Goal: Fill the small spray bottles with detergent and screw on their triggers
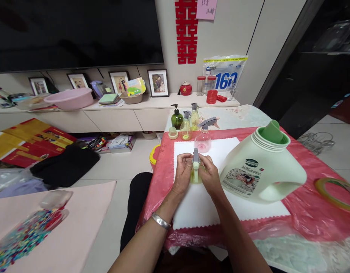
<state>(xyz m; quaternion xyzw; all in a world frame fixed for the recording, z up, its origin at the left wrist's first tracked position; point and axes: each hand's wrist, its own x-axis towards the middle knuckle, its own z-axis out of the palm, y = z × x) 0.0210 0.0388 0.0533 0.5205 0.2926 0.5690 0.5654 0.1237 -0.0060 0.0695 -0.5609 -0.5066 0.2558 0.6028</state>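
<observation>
Between my hands, upright over the white scallop-edged mat [197,212], is a small transparent spray bottle [196,174] with a grey top and a pale green trigger facing me. My left hand [183,170] grips its neck from the left, fingers curled. From the other side my right hand [208,171] closes round the same neck. Just behind it stands a pinkish transparent spray bottle [202,143] with a grey head. To the right is a big pale green detergent jug [257,167], a green cap [273,132] sitting in its mouth.
Two yellowish spray bottles [185,129], a dark green pump bottle [177,119] and a pale round cap [173,132] stand at the table's far left. A tape roll [338,193] lies right on the red plastic sheet [302,204]. Colourful beads [24,235] cover part of a pink side table.
</observation>
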